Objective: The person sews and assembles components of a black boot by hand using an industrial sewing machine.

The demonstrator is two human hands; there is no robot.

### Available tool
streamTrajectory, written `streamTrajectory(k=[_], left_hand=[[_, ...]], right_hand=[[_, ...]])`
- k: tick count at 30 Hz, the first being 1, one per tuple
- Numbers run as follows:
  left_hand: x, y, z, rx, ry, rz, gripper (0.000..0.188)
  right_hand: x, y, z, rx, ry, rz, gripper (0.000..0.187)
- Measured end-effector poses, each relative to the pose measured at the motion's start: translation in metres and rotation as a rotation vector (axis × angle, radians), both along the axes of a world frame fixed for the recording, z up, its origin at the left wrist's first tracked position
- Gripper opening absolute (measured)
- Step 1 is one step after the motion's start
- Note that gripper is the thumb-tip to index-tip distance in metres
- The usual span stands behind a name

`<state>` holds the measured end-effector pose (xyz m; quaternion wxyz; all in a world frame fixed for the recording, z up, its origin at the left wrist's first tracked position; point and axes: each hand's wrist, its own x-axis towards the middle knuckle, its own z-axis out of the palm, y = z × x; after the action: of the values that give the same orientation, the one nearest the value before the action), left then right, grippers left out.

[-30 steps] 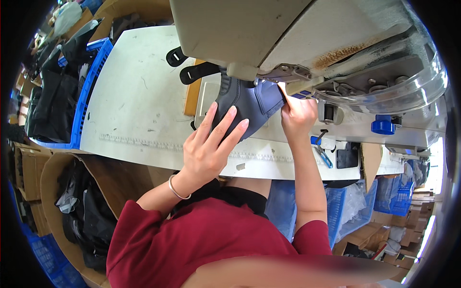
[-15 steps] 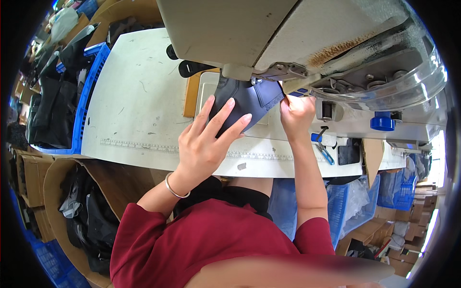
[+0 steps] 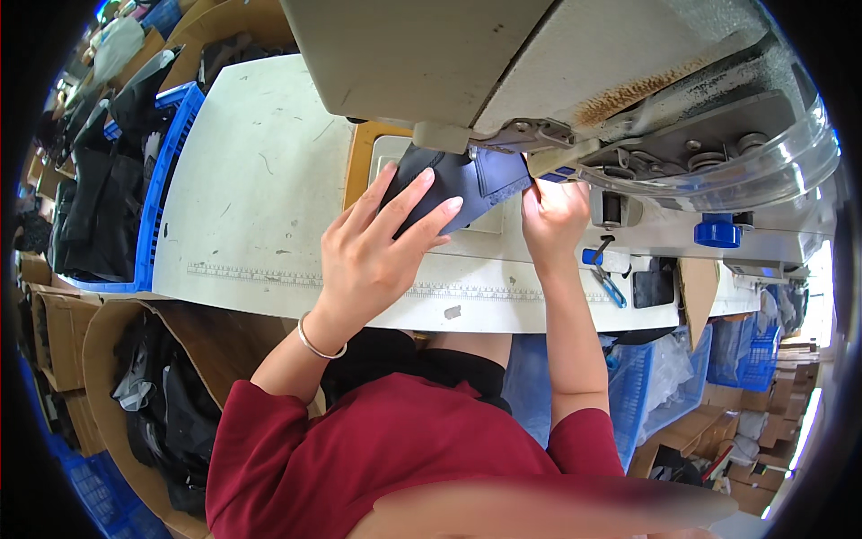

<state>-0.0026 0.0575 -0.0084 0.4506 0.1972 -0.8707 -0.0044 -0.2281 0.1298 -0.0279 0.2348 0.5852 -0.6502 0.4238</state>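
Bare left hand: palm down, fingers spread, slightly bent, tips angled up and rightward. Left wrist nearly straight; bare left forearm slants in from lower left. Bare right hand: fingers curled, pinching with thumb. Bare right forearm almost vertical, well apart from left.

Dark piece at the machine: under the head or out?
Partly under: the machine head hides the top of the dark piece; its lower part shows, left hand on it, right hand at its edge.

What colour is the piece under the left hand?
The piece is dark grey, looking bluish toward its right side; the head view shows it best.
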Motion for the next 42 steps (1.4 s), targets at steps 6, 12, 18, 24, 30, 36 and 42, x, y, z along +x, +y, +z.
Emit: streamTrajectory(k=[6, 12, 18, 24, 30, 36, 42], left_hand=[[0.006, -0.02, 0.004, 0.041, -0.004, -0.08, 0.041], [0.004, -0.04, 0.001, 0.031, 0.052, -0.216, 0.041], [0.004, -0.047, -0.003, 0.073, 0.023, -0.197, 0.031], [0.001, -0.046, 0.003, 0.098, 0.008, -0.161, 0.03], [-0.004, -0.053, 0.003, 0.092, 0.003, -0.149, 0.029], [-0.007, -0.056, 0.012, 0.091, 0.029, -0.176, 0.027], [-0.008, -0.058, 0.016, 0.027, 0.004, -0.181, 0.026]], right_hand=[[0.015, 0.009, 0.008, 0.025, 0.03, -0.048, 0.025], [0.022, 0.012, 0.012, 0.022, 0.141, -0.11, 0.034], [0.025, 0.015, 0.013, 0.153, 0.138, -0.165, 0.02], [0.022, 0.005, 0.015, 0.053, 0.0, -0.129, 0.005], [0.007, -0.001, 0.005, 0.054, 0.142, -0.155, 0.025], [-0.004, -0.006, -0.012, 0.079, -0.095, -0.11, 0.01], [0.003, -0.009, 0.0, 0.13, -0.222, -0.056, 0.016]])
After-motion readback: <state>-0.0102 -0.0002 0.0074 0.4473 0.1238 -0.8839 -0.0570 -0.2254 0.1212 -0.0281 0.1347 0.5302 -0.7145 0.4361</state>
